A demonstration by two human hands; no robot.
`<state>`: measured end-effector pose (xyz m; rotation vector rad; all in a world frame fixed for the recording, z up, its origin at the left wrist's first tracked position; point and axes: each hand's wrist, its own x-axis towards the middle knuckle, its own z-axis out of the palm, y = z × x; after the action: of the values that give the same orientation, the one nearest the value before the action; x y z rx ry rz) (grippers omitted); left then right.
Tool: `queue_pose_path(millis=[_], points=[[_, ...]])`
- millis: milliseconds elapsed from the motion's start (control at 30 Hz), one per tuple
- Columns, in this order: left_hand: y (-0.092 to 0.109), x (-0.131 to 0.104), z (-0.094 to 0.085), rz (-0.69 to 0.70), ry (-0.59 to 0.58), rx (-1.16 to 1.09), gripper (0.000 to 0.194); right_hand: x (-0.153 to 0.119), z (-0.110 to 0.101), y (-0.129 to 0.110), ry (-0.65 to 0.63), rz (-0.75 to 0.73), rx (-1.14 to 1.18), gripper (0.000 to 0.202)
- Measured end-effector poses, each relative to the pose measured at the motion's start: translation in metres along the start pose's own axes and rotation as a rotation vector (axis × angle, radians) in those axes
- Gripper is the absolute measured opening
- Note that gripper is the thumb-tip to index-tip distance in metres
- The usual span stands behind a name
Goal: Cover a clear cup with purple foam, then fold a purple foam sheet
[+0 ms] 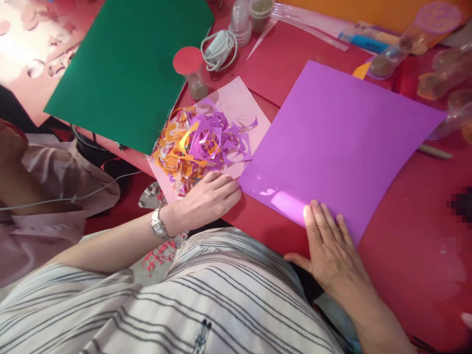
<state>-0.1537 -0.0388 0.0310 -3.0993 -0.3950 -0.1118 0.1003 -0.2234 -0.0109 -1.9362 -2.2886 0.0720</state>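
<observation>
A large purple paper sheet [339,142] lies slantwise on the red table [413,236] in front of me. At its left corner, my left hand [212,199], with a watch on the wrist, has its fingers curled and closed on the paper; the fingertips are partly hidden. My right hand [330,246] rests flat on the sheet's near edge, fingers stretched and thumb out past the edge. Just beyond my left hand is a heap of orange and purple paper scraps [208,142], piled on a pale pink sheet [241,101].
A green sheet [136,64] lies at the upper left. Behind the scraps stand a small clear container with a red round top [188,61] and a coiled white cable [219,51]. Clear plastic cups [241,22] are farther back. Another person's sleeve [70,172] is at left.
</observation>
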Motion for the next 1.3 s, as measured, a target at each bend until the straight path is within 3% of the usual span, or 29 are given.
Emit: queue_pose_path(millis=[100, 200, 367, 567, 700, 867, 1300], points=[[0.002, -0.004, 0.005, -0.040, 0.011, -0.086, 0.018, 0.004, -0.004, 0.003, 0.049, -0.011, -0.001, 0.083], [0.004, -0.006, 0.007, -0.071, 0.016, -0.094, 0.020, 0.015, -0.008, 0.008, 0.146, -0.031, 0.027, 0.060], [0.008, -0.005, 0.005, -0.063, 0.007, -0.031, 0.023, 0.056, -0.012, 0.007, 0.184, -0.216, 0.180, 0.023], [0.010, -0.003, 0.009, -0.059, 0.051, -0.034, 0.017, 0.115, -0.005, -0.011, 0.137, -0.489, 0.202, 0.024], [0.012, -0.003, 0.011, -0.078, 0.071, -0.034, 0.019, 0.135, 0.001, -0.020, 0.156, -0.586, 0.185, 0.032], [0.011, -0.005, 0.013, -0.090, 0.089, -0.042, 0.025, 0.135, -0.002, -0.022, 0.152, -0.607, 0.158, 0.032], [0.006, -0.004, 0.012, -0.088, 0.085, -0.029, 0.025, 0.096, -0.014, -0.007, 0.076, -0.494, 0.181, 0.030]])
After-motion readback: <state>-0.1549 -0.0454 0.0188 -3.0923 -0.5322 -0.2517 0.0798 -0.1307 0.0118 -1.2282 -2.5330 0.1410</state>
